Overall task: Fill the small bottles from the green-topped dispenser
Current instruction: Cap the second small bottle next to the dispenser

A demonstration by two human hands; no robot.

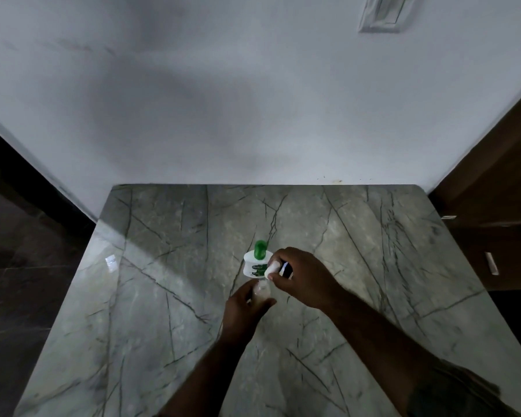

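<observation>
A white dispenser (254, 264) with a green pump top (260, 249) stands upright near the middle of the marble table (169, 296). Just in front of it my left hand (244, 308) is wrapped around a small clear bottle (261, 290) held upright. My right hand (301, 276) sits right of the dispenser, fingers closed on a small white object (272, 267) with a dark part (286, 268) behind it; whether that is a cap or a second bottle I cannot tell. The white object hangs just above the clear bottle's mouth.
A white wall (253, 115) rises directly behind the table's far edge. A brown wooden door or cabinet (500, 206) stands at the right. Dark floor (18, 251) lies beyond the table's left edge.
</observation>
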